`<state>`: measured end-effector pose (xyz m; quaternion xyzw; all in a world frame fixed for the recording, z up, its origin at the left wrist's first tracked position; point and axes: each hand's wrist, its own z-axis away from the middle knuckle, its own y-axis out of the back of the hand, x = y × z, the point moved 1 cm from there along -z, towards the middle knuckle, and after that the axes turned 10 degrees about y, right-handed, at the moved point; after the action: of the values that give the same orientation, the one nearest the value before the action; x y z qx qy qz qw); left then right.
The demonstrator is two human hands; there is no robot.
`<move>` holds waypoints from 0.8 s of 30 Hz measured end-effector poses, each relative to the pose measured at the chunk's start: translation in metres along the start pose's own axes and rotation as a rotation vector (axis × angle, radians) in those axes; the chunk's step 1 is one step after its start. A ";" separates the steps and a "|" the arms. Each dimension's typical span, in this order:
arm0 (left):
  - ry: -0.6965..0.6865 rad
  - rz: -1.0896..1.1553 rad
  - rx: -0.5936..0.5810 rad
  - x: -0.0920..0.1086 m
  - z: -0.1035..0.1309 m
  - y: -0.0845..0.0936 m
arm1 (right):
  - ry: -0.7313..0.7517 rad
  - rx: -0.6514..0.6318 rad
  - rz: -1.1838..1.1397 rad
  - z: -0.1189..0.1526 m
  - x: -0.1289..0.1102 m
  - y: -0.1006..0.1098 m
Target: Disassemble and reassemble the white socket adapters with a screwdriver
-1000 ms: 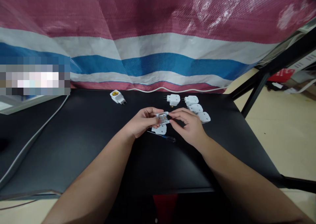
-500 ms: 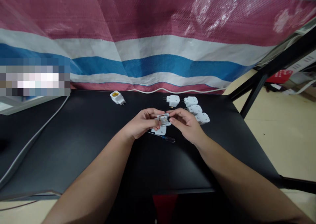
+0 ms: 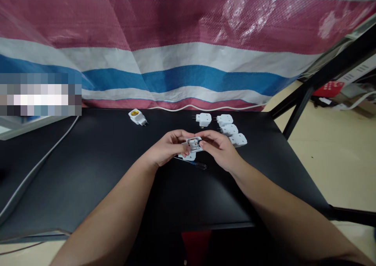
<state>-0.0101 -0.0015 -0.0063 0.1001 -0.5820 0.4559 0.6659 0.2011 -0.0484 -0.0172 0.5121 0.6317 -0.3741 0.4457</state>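
Observation:
Between my hands is an opened white plug housing (image 3: 194, 144), its inner side with small metal parts facing up. My left hand (image 3: 172, 146) grips its left side, thumb on the near edge. The fingers of my right hand (image 3: 219, 146) are closed at its right side, the thumb over a small black part (image 3: 200, 142). Just below the housing, another white plug piece (image 3: 190, 156) lies on the black table (image 3: 96, 156). A screwdriver with a clear handle (image 3: 201, 166) rests beside it, its shaft pointing left.
Several white plug adapters (image 3: 225, 120) lie behind and right of my hands. A white socket with a gold interior (image 3: 137, 117) sits at the back left. A pale cable (image 3: 38, 166) crosses the left side; a striped sheet (image 3: 182, 23) hangs behind.
The view has shifted slightly. My right thumb and fingers have moved a little in over the housing, and the black part is more covered. Both hands keep their hold.

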 end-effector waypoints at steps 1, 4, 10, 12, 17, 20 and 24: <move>-0.001 -0.004 -0.007 0.000 0.000 0.000 | 0.003 0.000 0.001 0.000 0.000 0.000; -0.009 -0.016 -0.031 0.001 0.001 -0.002 | 0.008 0.012 0.007 0.000 -0.002 0.000; -0.054 -0.043 -0.037 0.001 0.002 -0.003 | 0.034 0.042 0.038 0.001 -0.003 -0.001; -0.077 -0.054 -0.008 0.001 0.002 -0.004 | 0.045 0.062 0.049 0.002 -0.002 -0.002; -0.111 -0.049 0.088 0.001 0.001 -0.004 | 0.055 0.128 0.107 0.002 -0.001 -0.001; -0.114 -0.022 0.146 0.000 -0.002 -0.002 | 0.060 0.183 0.134 0.002 0.001 -0.001; -0.126 -0.025 0.186 -0.002 -0.004 0.001 | 0.051 0.189 0.117 0.002 0.003 -0.002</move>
<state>-0.0079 0.0015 -0.0097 0.1972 -0.5765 0.4924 0.6216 0.1989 -0.0498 -0.0209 0.5973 0.5738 -0.3922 0.4003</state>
